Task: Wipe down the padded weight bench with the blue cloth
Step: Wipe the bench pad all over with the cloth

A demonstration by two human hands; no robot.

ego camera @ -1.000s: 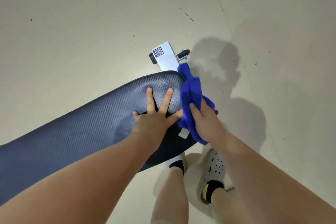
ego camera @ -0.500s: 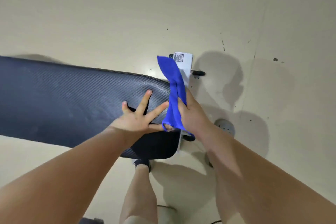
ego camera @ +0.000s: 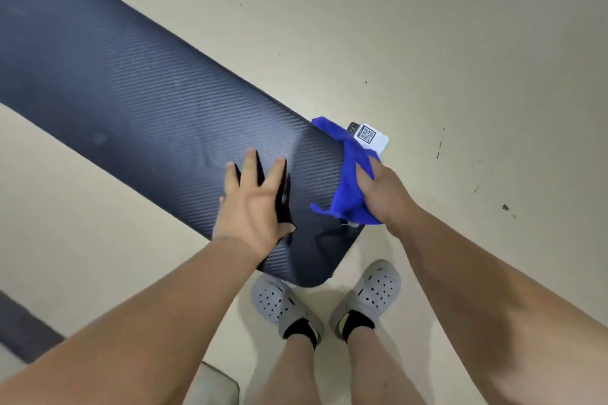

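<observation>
The padded weight bench [ego camera: 131, 92] is dark with a ribbed weave and runs from the upper left down to its rounded end near my feet. My left hand [ego camera: 253, 204] rests flat on the pad near that end, fingers spread and straight. My right hand [ego camera: 385, 191] grips the bunched blue cloth [ego camera: 348, 174] and holds it against the bench's right end edge. The cloth drapes over that edge and hides part of it.
A white frame part with a QR label [ego camera: 370, 138] sticks out past the bench end, behind the cloth. My feet in grey perforated clogs [ego camera: 371, 293] stand just below the end. A dark strip [ego camera: 23, 329] lies on the beige floor at lower left.
The view has swung, so the bench now slants from the upper left. My right hand has moved the cloth along the end edge, and it is more bunched. My left hand stays flat on the pad.
</observation>
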